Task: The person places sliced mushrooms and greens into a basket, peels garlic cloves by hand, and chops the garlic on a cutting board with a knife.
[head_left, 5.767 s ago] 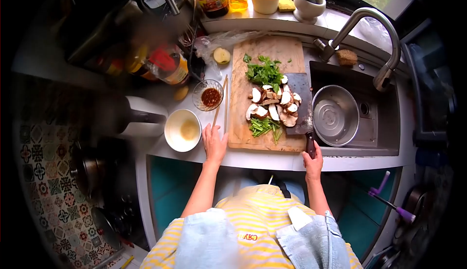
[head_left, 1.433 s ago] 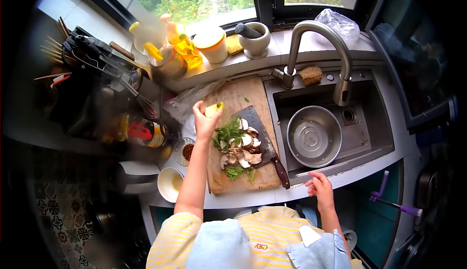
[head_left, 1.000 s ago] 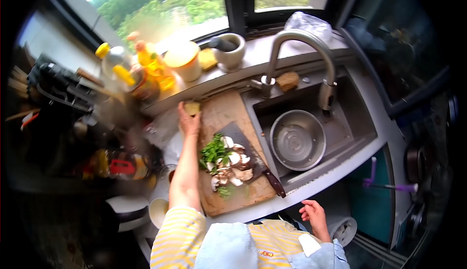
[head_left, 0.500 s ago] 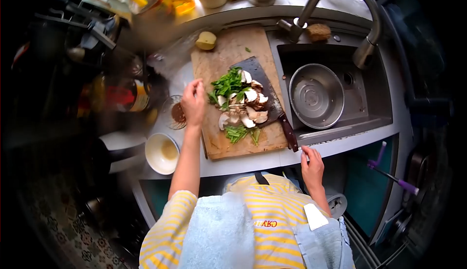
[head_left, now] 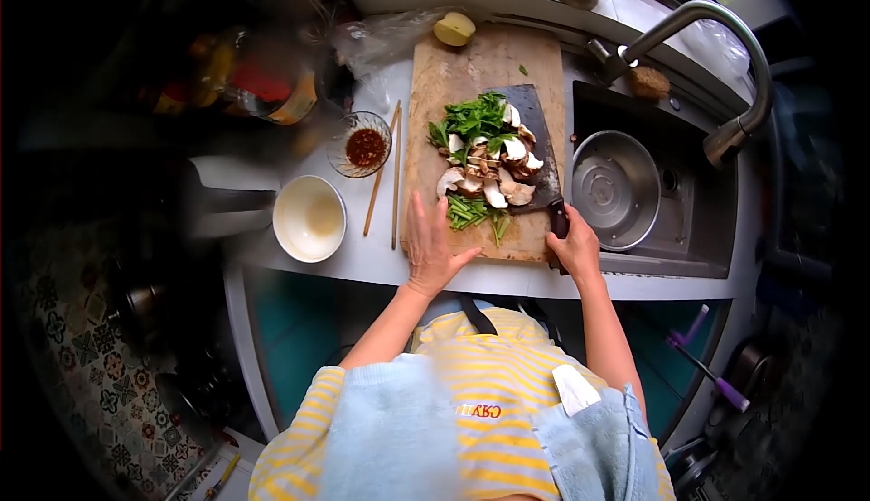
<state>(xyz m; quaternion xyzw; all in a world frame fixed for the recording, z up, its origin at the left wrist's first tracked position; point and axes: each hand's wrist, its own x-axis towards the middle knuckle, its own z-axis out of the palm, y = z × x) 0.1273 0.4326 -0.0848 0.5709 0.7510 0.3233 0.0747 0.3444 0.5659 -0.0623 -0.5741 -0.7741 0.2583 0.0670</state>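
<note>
My right hand (head_left: 577,245) is closed round the dark handle of a kitchen knife (head_left: 541,143) at the board's front right corner. Its broad blade lies flat, partly under the chopped food. With fingers spread, my left hand (head_left: 431,245) rests at the front left of the wooden cutting board (head_left: 444,71), holding nothing. Between the hands and further back are sliced mushrooms (head_left: 515,191), leafy greens (head_left: 474,119) and short cut green stems (head_left: 467,213). A pale yellow cut piece, perhaps potato (head_left: 454,28), sits at the board's far edge.
Left of the board lie chopsticks (head_left: 374,188), a glass bowl of dark red sauce (head_left: 365,147) and a white bowl (head_left: 310,220) with some liquid. On the right, a metal basin (head_left: 616,191) stands in the sink (head_left: 702,247) under a tall faucet (head_left: 720,12). A plastic bag (head_left: 381,39) lies behind.
My right hand has moved up onto the knife handle and taken hold. My left hand has come down and right to the board's front, its fingers now spread. The view has shifted.
</note>
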